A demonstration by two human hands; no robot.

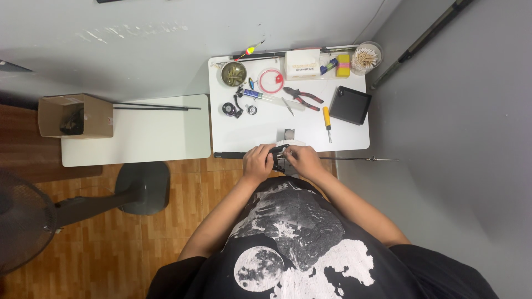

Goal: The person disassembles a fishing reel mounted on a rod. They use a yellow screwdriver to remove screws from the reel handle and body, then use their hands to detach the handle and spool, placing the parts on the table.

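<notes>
Carefully we steady the fishing rod point(310, 158) at the table's point(354, 141) six o'clock edge, left hand point(258, 164) curled around its reel point(280, 156), right hand point(302, 160) pinching small parts.

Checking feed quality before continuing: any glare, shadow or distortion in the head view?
Head view: evenly lit and sharp; slight sheen on the white table, wide-angle bending at the edges, hands on the fishing rod small but clear.

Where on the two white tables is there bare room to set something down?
The left white table is bare right of the cardboard box. The right white table is free between the black reel parts and both hands; its far edge is crowded with tools.
</notes>
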